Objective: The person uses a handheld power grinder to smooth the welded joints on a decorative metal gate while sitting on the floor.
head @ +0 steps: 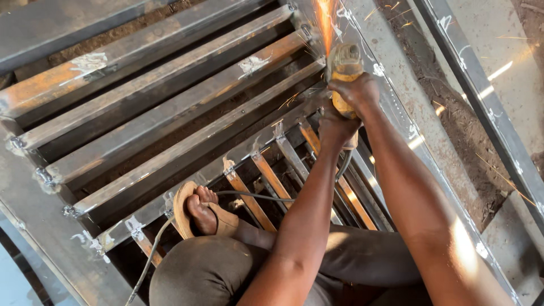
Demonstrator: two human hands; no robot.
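Bare steel frame [170, 122], matt grey and streaked with orange rust, carries rough, chalky white weld spots. The grinder [345, 79] has a worn yellow plastic body. A tan sandal [184, 207] looks rubbery and dull; the ground [447, 113] is coarse brown dirt.

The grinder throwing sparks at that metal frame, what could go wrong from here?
Sparks fly from the grinder while both hands, left and right, are bare, so burns seem possible. The cord runs past the sandalled foot on the bars and might snag.
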